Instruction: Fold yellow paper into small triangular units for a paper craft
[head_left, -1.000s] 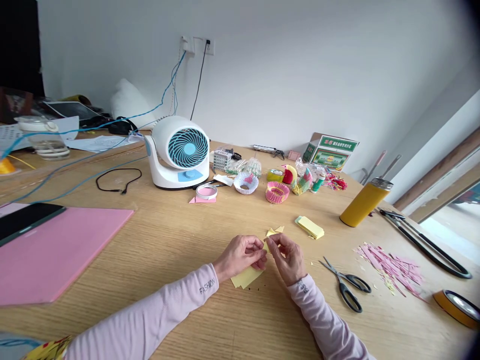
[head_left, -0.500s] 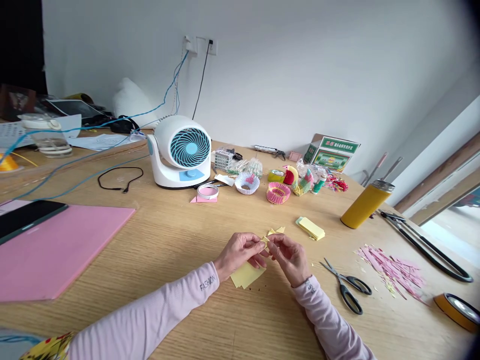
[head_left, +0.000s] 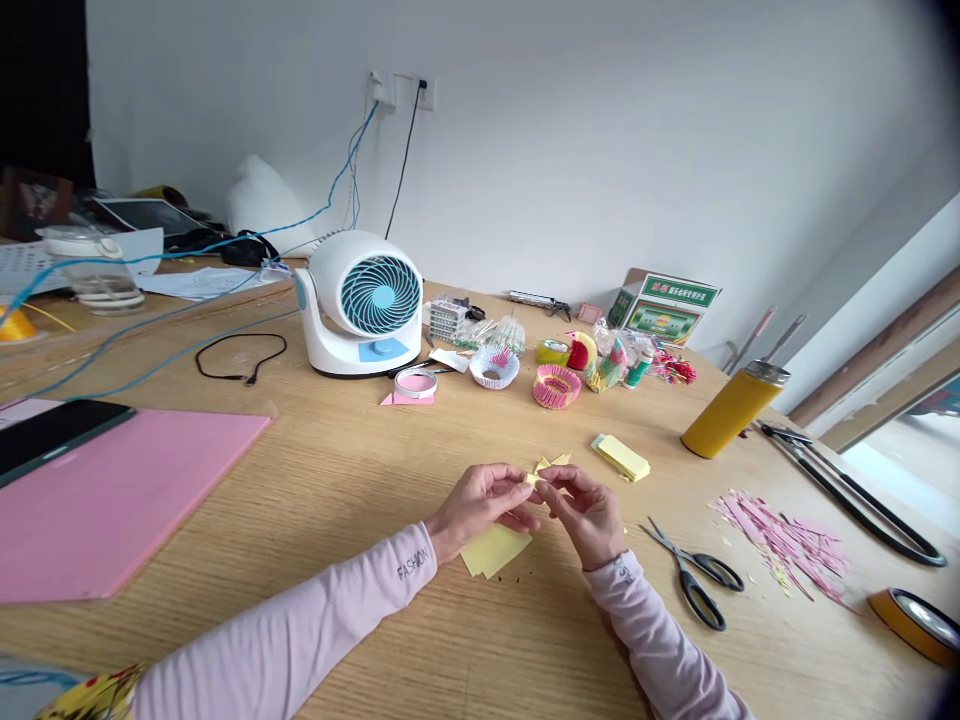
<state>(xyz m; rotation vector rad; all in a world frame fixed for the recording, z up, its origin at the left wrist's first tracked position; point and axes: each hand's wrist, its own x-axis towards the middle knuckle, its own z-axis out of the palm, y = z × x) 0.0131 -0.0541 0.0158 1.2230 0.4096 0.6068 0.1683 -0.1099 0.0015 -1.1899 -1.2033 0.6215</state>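
A small folded piece of yellow paper [head_left: 532, 480] is pinched between my two hands above the table. My left hand [head_left: 487, 505] grips its left side with thumb and forefinger, the other fingers curled beneath. My right hand [head_left: 585, 510] pinches the right side. Partly under my left hand lie yellow paper sheets [head_left: 496, 550]. Just behind my fingers are folded yellow pieces [head_left: 555, 462], partly hidden. A stack of yellow paper strips [head_left: 621, 456] sits farther right. Scissors [head_left: 694, 572] with black handles lie with blades apart, right of my right hand.
Pink paper scraps [head_left: 787, 540], a roll of tape [head_left: 916, 622] and a yellow tumbler [head_left: 735, 408] are on the right. At the back stand a white fan [head_left: 367, 300] and ring-shaped paper pieces [head_left: 556, 386]. A phone [head_left: 60, 440] lies on pink sheets [head_left: 165, 500] at left.
My fingertips have shifted slightly on the small yellow paper, and it now shows less between them. Both hands stay in nearly the same place; everything else on the table is unmoved.
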